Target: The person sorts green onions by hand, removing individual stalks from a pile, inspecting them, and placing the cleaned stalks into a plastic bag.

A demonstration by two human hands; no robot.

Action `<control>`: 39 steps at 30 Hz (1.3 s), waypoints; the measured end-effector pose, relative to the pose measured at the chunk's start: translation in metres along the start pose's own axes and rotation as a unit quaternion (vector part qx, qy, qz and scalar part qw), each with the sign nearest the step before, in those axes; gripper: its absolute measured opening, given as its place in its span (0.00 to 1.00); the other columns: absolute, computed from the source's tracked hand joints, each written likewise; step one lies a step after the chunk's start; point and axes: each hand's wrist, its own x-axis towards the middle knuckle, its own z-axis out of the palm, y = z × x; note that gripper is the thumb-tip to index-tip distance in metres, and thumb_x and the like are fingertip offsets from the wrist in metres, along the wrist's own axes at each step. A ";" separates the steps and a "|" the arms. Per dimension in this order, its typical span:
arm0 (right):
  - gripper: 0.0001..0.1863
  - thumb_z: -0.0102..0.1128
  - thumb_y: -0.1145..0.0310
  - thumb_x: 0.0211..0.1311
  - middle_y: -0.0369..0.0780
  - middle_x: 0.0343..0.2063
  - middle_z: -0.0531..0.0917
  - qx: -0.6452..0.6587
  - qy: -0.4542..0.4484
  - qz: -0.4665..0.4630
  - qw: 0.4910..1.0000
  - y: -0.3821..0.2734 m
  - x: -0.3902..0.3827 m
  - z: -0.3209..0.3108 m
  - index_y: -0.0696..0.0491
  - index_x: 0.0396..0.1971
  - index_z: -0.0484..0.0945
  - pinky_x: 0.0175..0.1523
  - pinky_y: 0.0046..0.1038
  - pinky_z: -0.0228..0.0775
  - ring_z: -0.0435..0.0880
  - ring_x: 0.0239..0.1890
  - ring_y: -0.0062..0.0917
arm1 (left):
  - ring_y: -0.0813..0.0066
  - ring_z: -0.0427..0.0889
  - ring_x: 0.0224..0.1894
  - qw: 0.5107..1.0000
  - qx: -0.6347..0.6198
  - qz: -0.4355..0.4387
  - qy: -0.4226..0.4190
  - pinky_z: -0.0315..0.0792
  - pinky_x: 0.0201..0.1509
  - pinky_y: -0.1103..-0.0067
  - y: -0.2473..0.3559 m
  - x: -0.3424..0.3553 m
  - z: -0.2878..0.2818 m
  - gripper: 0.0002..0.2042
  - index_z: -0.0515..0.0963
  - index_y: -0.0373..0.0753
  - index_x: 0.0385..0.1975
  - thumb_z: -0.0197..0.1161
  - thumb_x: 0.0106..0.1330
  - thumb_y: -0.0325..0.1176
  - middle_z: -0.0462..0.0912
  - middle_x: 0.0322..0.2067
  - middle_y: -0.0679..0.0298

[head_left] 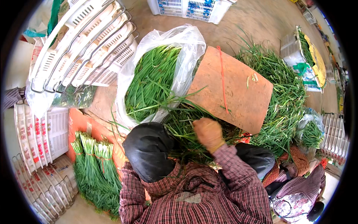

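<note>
My right hand (208, 134), curled at green stalks (186, 125) between my knees (147, 147); left hand out of view.
Grip: I cannot tell. Red-printed white crates (31, 138), left; blue-printed white crate (190, 9), ahead; opened bag of greens (153, 82); board (242, 91) beyond the stalks, red cord (223, 78) across.

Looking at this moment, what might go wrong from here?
The red string lies across the board, so a bump might knock it into the nearby greens.

The loose greens by the right hand lie close to the left knee; a shift of the leg could crush some.

The plastic bag is open at the top, so stray leaves might fall in among the stalks there.
</note>
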 end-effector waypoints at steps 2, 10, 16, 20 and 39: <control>0.11 0.59 0.65 0.55 0.38 0.35 0.85 0.009 -0.028 -0.038 0.999 -0.030 -0.003 0.044 0.50 0.38 0.81 0.53 0.39 0.72 0.81 0.48 0.32 | 0.69 0.81 0.40 0.999 -0.035 -0.012 -0.003 0.77 0.46 0.73 -0.008 0.007 0.004 0.19 0.74 0.39 0.51 0.64 0.66 0.43 0.84 0.39 0.60; 0.08 0.56 0.65 0.58 0.42 0.28 0.83 -0.047 -0.207 -0.008 0.977 -0.034 -0.028 0.066 0.51 0.34 0.81 0.47 0.42 0.72 0.83 0.38 0.36 | 0.67 0.81 0.39 0.988 -0.082 -0.127 0.011 0.78 0.43 0.72 0.002 0.076 0.008 0.21 0.75 0.41 0.49 0.66 0.65 0.49 0.84 0.39 0.59; 0.09 0.56 0.62 0.62 0.42 0.23 0.82 0.044 -0.191 0.082 0.977 -0.028 -0.027 0.034 0.51 0.29 0.79 0.30 0.40 0.74 0.83 0.26 0.37 | 0.77 0.80 0.26 0.982 -0.051 -0.184 0.005 0.72 0.25 0.86 0.034 0.113 0.011 0.25 0.74 0.42 0.41 0.64 0.62 0.60 0.85 0.33 0.66; 0.12 0.56 0.62 0.62 0.42 0.27 0.83 0.185 -0.064 0.073 0.978 -0.052 -0.033 0.086 0.51 0.40 0.81 0.34 0.40 0.77 0.84 0.29 0.38 | 0.79 0.78 0.24 0.973 -0.038 -0.225 0.047 0.68 0.23 0.87 0.033 0.132 0.015 0.25 0.74 0.42 0.41 0.65 0.62 0.60 0.84 0.29 0.69; 0.15 0.59 0.57 0.59 0.46 0.39 0.83 0.156 -0.249 0.201 0.934 -0.046 -0.001 0.130 0.52 0.38 0.81 0.43 0.40 0.75 0.83 0.41 0.41 | 0.77 0.80 0.28 0.977 -0.044 -0.203 0.058 0.71 0.27 0.85 0.018 0.137 0.009 0.23 0.74 0.42 0.36 0.61 0.64 0.59 0.85 0.31 0.67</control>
